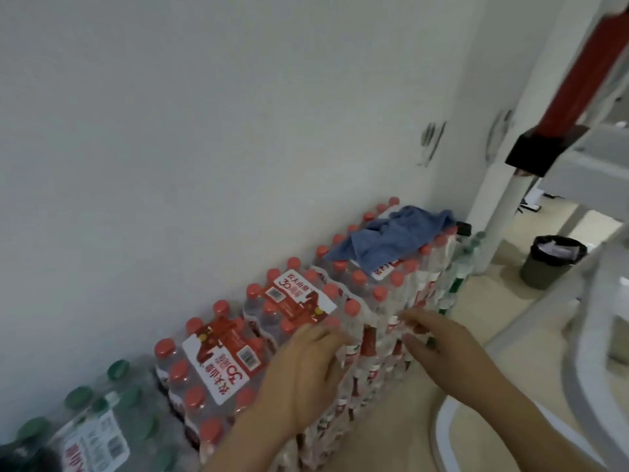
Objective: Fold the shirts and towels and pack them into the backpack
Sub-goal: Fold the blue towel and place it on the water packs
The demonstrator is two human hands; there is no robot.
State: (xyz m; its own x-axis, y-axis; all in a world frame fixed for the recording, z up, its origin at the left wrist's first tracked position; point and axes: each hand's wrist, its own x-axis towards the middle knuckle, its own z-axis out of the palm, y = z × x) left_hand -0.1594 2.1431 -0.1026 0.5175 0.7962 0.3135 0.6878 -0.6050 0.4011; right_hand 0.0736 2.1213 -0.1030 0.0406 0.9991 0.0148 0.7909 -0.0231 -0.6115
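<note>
A crumpled blue towel (391, 238) lies on top of the far shrink-wrapped pack of red-capped water bottles (381, 284) stacked along the white wall. My left hand (303, 373) hovers over the near edge of the bottle stack, fingers spread and holding nothing. My right hand (439, 342) reaches forward beside the stack's front face, fingers extended and empty. Both hands are well short of the towel. No backpack or shirt is in view.
More red-capped packs (218, 362) and green-capped packs (92, 424) line the wall at lower left. A white post (500, 212) with a red and black pole stands at right. A dark bin (551, 260) sits on the beige floor. A white chair frame (578, 386) is at far right.
</note>
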